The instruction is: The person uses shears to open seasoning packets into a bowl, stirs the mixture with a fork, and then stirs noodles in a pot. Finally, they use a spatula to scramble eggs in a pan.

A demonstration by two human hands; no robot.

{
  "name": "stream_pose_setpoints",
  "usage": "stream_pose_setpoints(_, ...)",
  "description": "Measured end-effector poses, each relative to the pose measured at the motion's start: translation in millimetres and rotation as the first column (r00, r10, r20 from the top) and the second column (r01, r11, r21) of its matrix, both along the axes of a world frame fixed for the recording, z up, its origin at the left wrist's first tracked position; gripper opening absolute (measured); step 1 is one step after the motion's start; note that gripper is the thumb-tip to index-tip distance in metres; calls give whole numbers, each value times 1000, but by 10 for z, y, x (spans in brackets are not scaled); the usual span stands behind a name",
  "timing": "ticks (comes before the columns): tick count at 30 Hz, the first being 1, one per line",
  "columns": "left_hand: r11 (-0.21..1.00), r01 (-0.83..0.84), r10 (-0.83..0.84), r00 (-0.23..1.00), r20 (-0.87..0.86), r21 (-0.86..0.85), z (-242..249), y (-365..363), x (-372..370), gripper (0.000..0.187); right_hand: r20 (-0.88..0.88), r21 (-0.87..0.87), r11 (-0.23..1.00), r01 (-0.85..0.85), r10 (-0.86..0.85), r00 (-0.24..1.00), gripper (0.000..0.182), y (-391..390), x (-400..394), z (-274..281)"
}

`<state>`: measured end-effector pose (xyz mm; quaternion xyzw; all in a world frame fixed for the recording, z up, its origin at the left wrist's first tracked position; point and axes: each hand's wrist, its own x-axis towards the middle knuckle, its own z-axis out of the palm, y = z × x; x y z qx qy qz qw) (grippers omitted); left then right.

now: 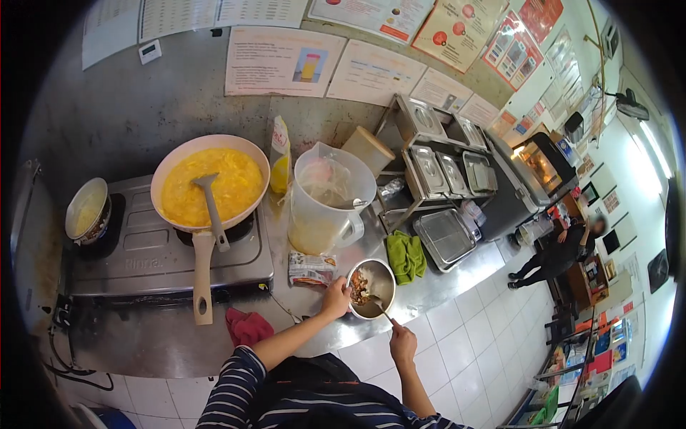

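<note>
My left hand grips the near left rim of a round metal bowl. White and brown food lies inside it, perhaps rice with a topping. In my right hand is the handle of a spoon, its tip down in the food. Just behind the bowl are a printed packet and a large clear plastic jug. On the stove to the left, a pan holds yellow egg-like food, with a grey spatula resting in it.
A small bowl sits on the stove's left burner. A red cloth lies at the counter's front edge, a green cloth right of the bowl. Lidded metal containers fill a rack. Far right, a person stands on the tiled floor.
</note>
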<state>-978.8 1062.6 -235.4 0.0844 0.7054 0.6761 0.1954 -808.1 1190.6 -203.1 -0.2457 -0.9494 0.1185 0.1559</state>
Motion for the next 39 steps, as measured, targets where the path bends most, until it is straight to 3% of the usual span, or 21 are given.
stream_pose_setpoints(1, 1000, -6, 3, 992, -122, -19, -70, 11, 13, 10, -112, 32, 999, -28, 32, 993, 21, 20, -6, -23)
stream_pose_setpoints(2, 999, -12, 1, 971, -239, -43, -173, 22, 26, 10, -109, 32, 999, -34, 38, 993, 21, -4, -32, 72)
stream_pose_setpoints(3, 1000, -12, 15, 973, -229, 13, -280, 35, 25, 12, -85, -257, 965, 51, -76, 994, 22, -21, -29, 180)
stream_pose_setpoints(4, 1000, -15, 17, 974, -226, 10, -213, -20, 51, 12, -32, -519, 844, 135, -178, 984, 24, -28, -35, 277)
stream_pose_setpoints(5, 997, 3, 2, 998, -65, 74, -33, -121, 92, 12, -102, -689, 722, 54, -170, 980, 25, -3, -25, 313)
stream_pose_setpoints(6, 990, 10, -23, 995, 95, 139, 125, -212, 132, 12, -35, -848, 516, 117, -275, 961, 24, -77, -36, 493)
stream_pose_setpoints(7, 991, 5, -18, 995, 98, 136, 205, -296, 157, 12, -35, -871, 480, 106, -276, 960, 23, -82, -23, 556)
stream_pose_setpoints(9, 969, -22, -53, 955, 292, 247, 310, -542, 179, 11, -73, -908, 417, 46, -265, 962, 21, -94, 3, 684)
stream_pose_setpoints(13, 951, -64, -73, 903, 423, 301, 505, -1280, 289, 8, -218, -914, 373, -157, -126, 968, 17, -205, -2, 869)
stream_pose_setpoints(16, 935, -168, 13, 896, 443, 313, 574, -1957, 496, 8, -196, -864, 439, -246, 156, 968, 16, -362, -135, 777)
stream_pose_setpoints(17, 948, -170, 35, 897, 441, 269, 596, -2185, 576, 9, -181, -877, 408, -254, 208, 961, 16, -470, -217, 709)
stream_pose_setpoints(19, 940, -262, 139, 878, 458, 218, 573, -2646, 766, 9, -72, -771, 518, -370, 507, 859, 15, -781, -409, 586)
stream_pose_setpoints(22, 897, -424, 328, 827, 457, 123, 593, -3266, 1130, 9, 19, -769, 480, -422, 677, 735, 15, -1527, -663, 572)
stream_pose_setpoints(24, 804, -584, 469, 739, 483, 113, 646, -3612, 1335, 9, -67, -738, 398, -545, 760, 647, 17, -2098, -775, 630)
stream_pose_setpoints(28, 612, -785, 680, 582, 446, 92, 652, -4477, 1561, 9, -320, -433, 275, -858, 843, 432, 19, -3277, -906, 521)
stream_pose_setpoints(31, 522, -847, 760, 514, 398, 98, 619, -5113, 1596, 10, -357, -456, 180, -871, 860, 365, 18, -4129, -912, 480)
stream_pose_setpoints(33, 492, -865, 802, 494, 336, 99, 560, -5540, 1546, 10, -214, -453, 163, -877, 935, 284, 18, -4559, -987, 340)
stream_pose_setpoints(34, 495, -860, 800, 506, 322, 121, 515, -5719, 1532, 10, -223, -430, 166, -887, 933, 282, 18, -4738, -1031, 401)
stream_pose_setpoints(36, 529, -838, 769, 540, 343, 132, 385, -6051, 1493, 10, -280, -629, 184, -755, 852, 442, 16, -5036, -1139, 554)
stream_pose_setpoints(37, 539, -830, 759, 553, 344, 144, 289, -6177, 1469, 10, -225, -644, 265, -718, 831, 509, 16, -5136, -1238, 635)
stream_pose_setpoints(39, 557, -818, 735, 567, 372, 145, 213, -6327, 1381, 11, -342, -522, 329, -787, 765, 546, 16, -5283, -1563, 690)
